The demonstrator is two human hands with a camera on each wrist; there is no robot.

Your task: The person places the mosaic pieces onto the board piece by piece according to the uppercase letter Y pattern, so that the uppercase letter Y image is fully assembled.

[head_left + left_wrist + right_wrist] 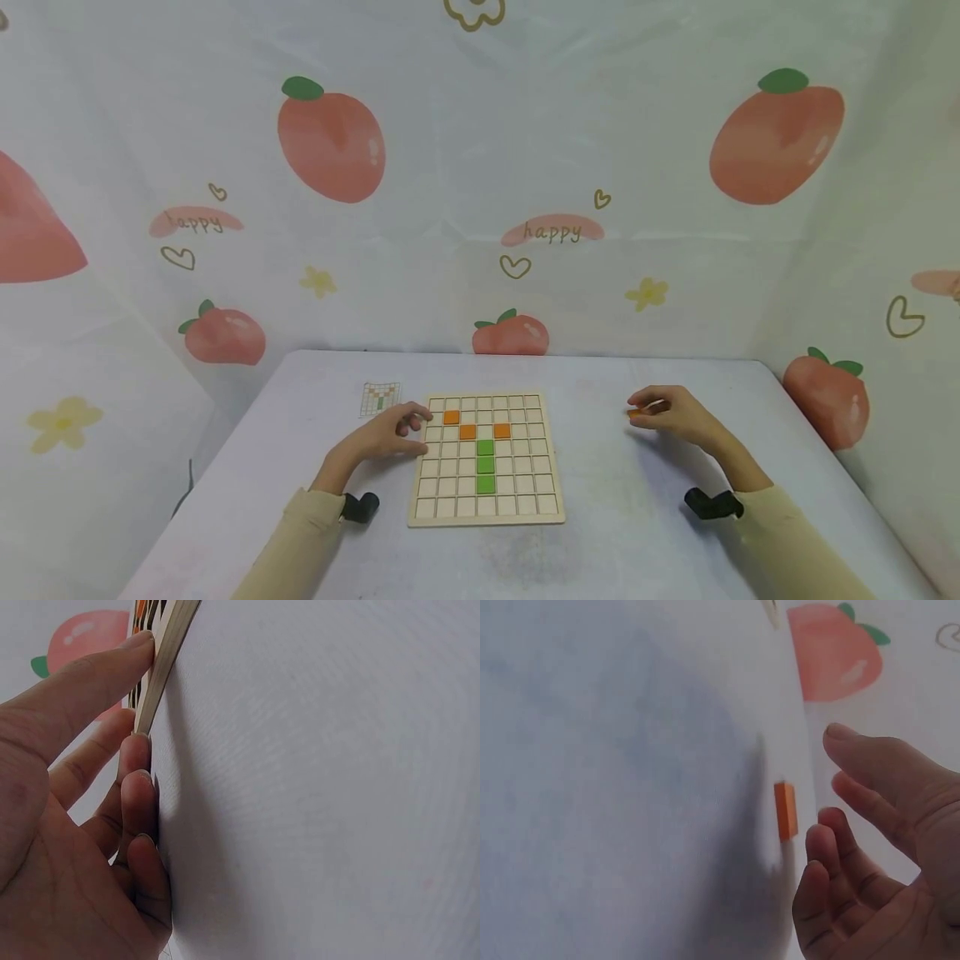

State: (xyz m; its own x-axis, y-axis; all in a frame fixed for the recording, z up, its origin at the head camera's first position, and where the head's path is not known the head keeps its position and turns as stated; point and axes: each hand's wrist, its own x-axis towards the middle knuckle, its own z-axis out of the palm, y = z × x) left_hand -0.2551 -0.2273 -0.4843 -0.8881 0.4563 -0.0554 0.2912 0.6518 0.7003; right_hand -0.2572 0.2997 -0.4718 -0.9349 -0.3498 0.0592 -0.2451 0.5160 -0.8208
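A pale wooden grid board (446, 487) lies on the table, with three orange tiles (467, 432) and three green tiles (485, 465) in its squares. The greens form one column. At the board's left edge is my left hand (386, 435); its thumb and fingers touch the wooden edge (165, 671) without closing round it. Right of the board, my right hand (663, 414) hovers with thumb and fingers apart. A loose orange tile (786, 811) sits on the table just beyond those fingers, and a gap shows between them in the right wrist view.
A small printed card (380, 398) with a coloured grid pattern lies behind my left hand. The white table (600, 550) ends at a fabric backdrop (435, 283) printed with fruit. Black wrist mounts (360, 507) stick out from both sleeves.
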